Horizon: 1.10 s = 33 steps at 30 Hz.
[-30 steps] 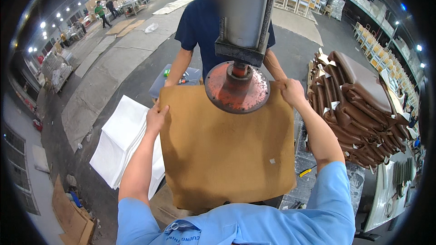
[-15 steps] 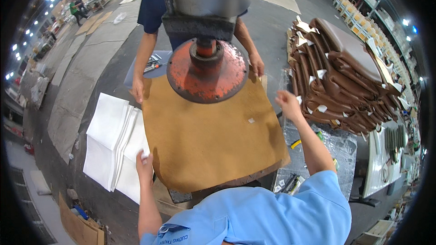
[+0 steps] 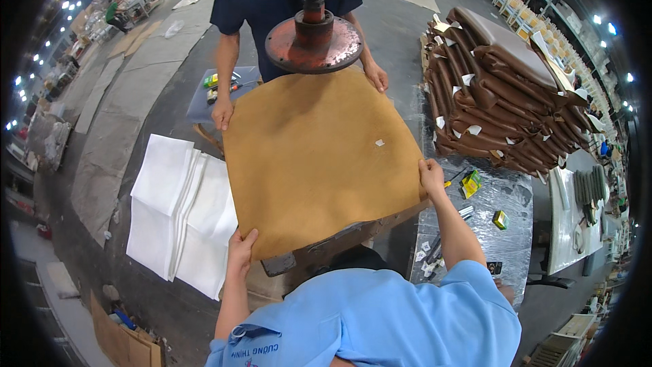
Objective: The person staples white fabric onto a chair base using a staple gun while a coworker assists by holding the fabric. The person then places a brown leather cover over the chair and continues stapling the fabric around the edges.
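My left hand (image 3: 241, 250) is clamped on the near left corner of the tan panel (image 3: 319, 156); my right hand (image 3: 430, 178) is clamped on its near right edge. The panel lies flat under the round press plate (image 3: 314, 44). A co-worker's hands (image 3: 222, 114) hold the far edge. White sheets (image 3: 180, 211) lie left.

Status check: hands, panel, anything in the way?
Left hand and right hand grip the tan panel at its near corners. Co-worker's hands hold the far edge. Round press head hangs above.
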Each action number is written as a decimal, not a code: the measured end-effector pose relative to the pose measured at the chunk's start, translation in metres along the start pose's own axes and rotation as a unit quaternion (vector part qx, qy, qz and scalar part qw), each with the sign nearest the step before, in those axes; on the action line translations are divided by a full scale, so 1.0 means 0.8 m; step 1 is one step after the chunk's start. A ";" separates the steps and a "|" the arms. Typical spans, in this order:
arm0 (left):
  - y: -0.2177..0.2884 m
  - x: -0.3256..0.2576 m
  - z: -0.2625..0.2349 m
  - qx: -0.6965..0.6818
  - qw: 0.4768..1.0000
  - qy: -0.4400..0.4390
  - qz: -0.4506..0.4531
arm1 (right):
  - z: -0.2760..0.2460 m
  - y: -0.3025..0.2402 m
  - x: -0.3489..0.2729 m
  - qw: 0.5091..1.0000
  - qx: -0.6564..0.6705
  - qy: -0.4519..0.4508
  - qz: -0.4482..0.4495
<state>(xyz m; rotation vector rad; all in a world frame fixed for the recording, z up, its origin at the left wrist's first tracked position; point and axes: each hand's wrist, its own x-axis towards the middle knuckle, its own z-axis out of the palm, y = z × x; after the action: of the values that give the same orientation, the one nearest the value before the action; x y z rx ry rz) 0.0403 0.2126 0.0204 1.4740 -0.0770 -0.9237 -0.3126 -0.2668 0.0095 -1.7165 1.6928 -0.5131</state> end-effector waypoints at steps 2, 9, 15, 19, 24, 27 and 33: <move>-0.003 -0.002 0.002 -0.015 0.999 -0.004 0.029 | 0.000 -0.002 -0.006 0.998 -0.012 0.021 -0.060; -0.019 0.000 0.001 -0.044 0.996 0.001 0.081 | 0.012 -0.014 -0.027 0.991 -0.092 0.078 -0.061; -0.020 -0.003 0.000 -0.043 0.996 0.007 0.072 | 0.022 0.000 -0.027 0.991 -0.081 0.085 -0.057; -0.019 -0.004 -0.002 -0.013 0.998 0.052 0.020 | 0.023 0.008 -0.023 0.989 -0.083 0.084 -0.083; -0.038 -0.014 -0.012 0.074 0.989 0.132 0.006 | 0.001 -0.015 -0.025 0.941 -0.111 0.187 -0.259; -0.055 -0.027 -0.015 0.111 0.981 0.153 0.037 | 0.012 -0.064 -0.045 0.941 -0.011 0.149 -0.304; -0.066 -0.051 -0.037 0.033 0.985 0.165 -0.049 | 0.147 -0.167 -0.227 0.907 0.091 -0.202 -0.359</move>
<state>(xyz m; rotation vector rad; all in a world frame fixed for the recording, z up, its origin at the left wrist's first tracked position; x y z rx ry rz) 0.0042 0.2686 -0.0103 1.6864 0.2122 -0.7492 -0.1503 -0.0748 0.0502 -2.0983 0.6684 -0.5582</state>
